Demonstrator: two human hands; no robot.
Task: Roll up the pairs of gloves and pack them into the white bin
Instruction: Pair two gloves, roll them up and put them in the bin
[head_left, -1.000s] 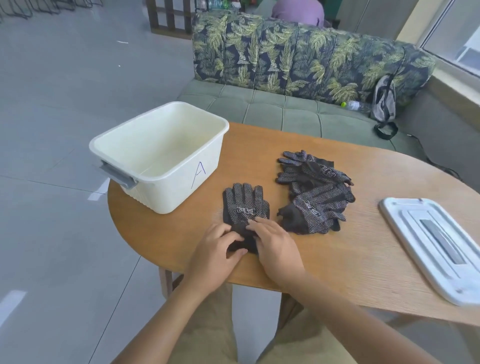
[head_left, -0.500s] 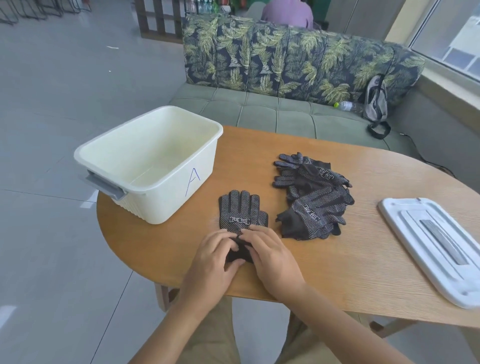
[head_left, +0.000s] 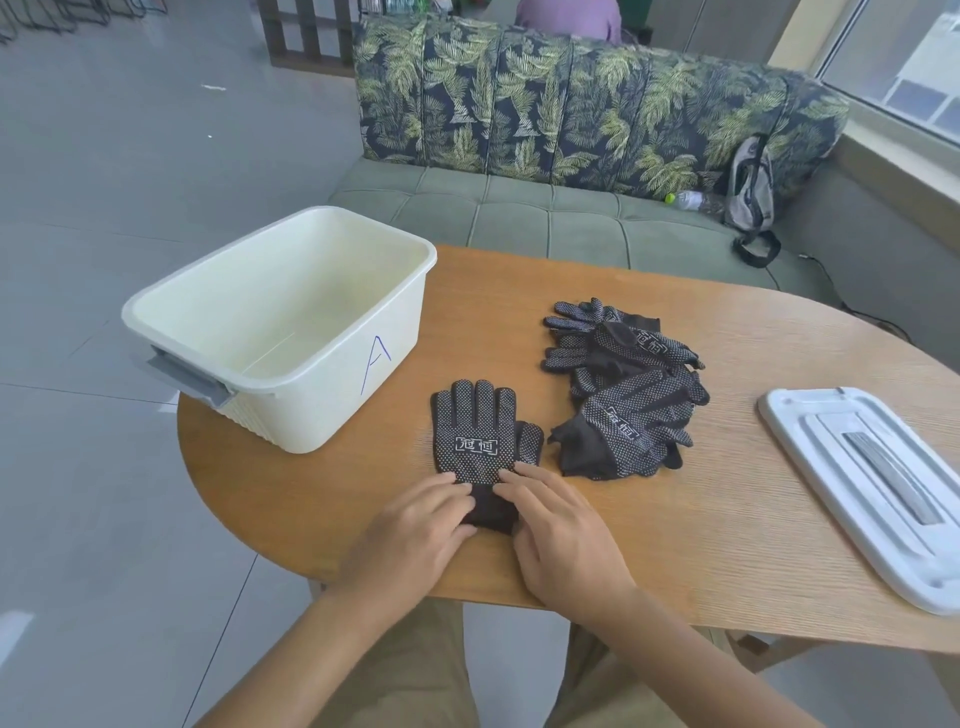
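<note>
A black dotted glove pair (head_left: 480, 439) lies flat on the wooden table (head_left: 727, 509), fingers pointing away from me. My left hand (head_left: 415, 535) and my right hand (head_left: 561, 535) rest on its cuff end, fingers fairly straight and pressing down on the dark cuff. A pile of several more black dotted gloves (head_left: 628, 395) lies just to the right. The white bin (head_left: 280, 322), marked with a blue letter A, stands on the table's left end and holds nothing.
The bin's white lid (head_left: 872, 493) lies at the table's right edge. Behind the table is a green sofa (head_left: 545, 218) with leaf-print cushions, a water bottle (head_left: 693, 200) and a grey bag (head_left: 750, 189). Grey tiled floor lies to the left.
The camera has shifted slightly. Both hands stay on the glove's cuff, with the fingers a little flatter than before; the glove pile and bin have not moved.
</note>
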